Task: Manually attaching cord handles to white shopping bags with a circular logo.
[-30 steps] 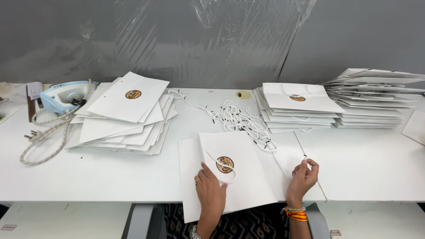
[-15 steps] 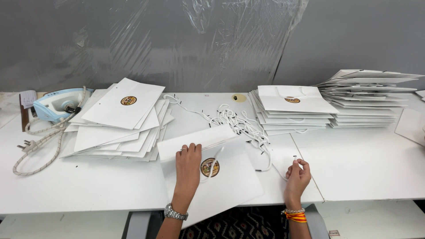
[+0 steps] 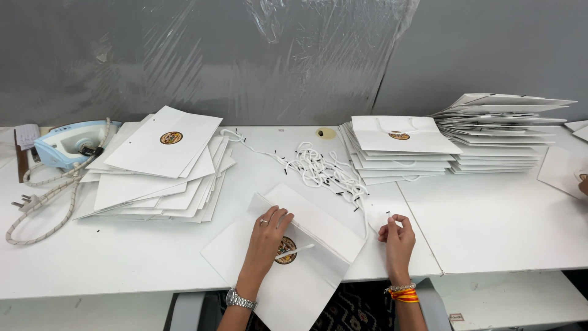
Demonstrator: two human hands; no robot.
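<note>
A flat white paper bag with a round gold and brown emblem lies tilted at the table's front edge. My left hand presses down on it, fingers at the folded top flap, a ring on one finger and a watch at the wrist. My right hand is just right of the bag and pinches the black-tipped end of a white cord between thumb and fingers. That cord runs back toward a loose tangle of white cords in the middle of the table.
A fanned pile of flat white bags lies at the left, a clothes iron with its coiled cable beside it. Neat stacks of bags and folded sheets stand at the right. A grey wall with plastic film is behind.
The bag has turned counter-clockwise and slid toward me under my left hand, which moved up to its top flap. My right hand has raised the cord end a little.
</note>
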